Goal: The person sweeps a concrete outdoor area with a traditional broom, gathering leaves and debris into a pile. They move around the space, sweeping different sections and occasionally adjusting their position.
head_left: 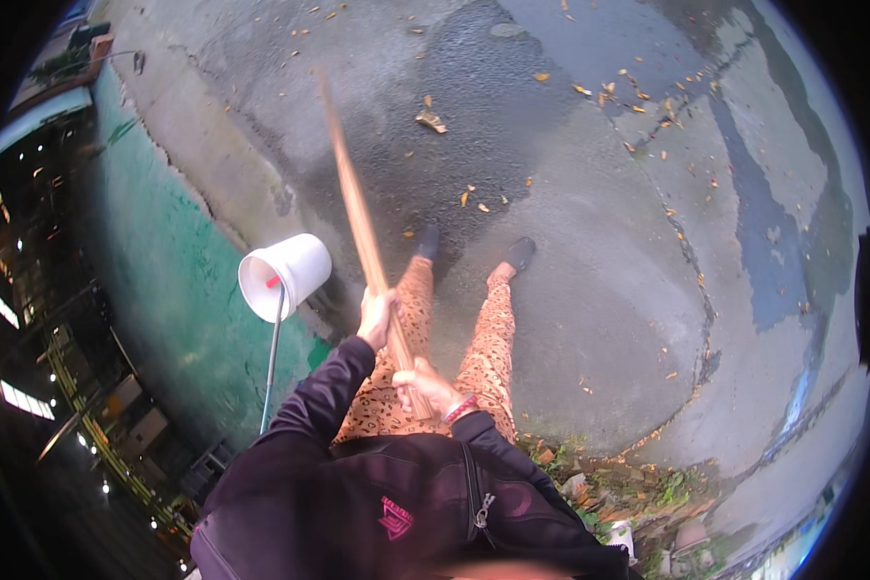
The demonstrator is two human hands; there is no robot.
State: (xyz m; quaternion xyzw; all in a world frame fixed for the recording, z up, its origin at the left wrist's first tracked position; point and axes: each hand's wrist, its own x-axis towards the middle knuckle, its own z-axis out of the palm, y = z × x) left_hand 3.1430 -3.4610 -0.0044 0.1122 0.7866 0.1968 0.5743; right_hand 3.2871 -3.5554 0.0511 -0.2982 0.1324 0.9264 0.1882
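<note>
Above wet pavement (570, 319), left hand (377, 314) and right hand (425, 387) grip closed around wooden pole (356, 198).

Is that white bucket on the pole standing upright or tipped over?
Tipped. The white bucket shows its round open mouth sideways toward the camera, atop a thin metal pole.

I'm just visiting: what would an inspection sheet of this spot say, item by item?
Surface: grey pavement, partly wet, cracked.
Job's things: long wooden stick, blurred, slanting away from the person.
Clutter: dry leaves scattered; white bucket on a thin pole.
Hands: left hand grips the stick higher up; right hand grips near its end.
Cables: nothing seen.
Surroundings: green painted strip at left, weeds and rubble at lower right.
</note>
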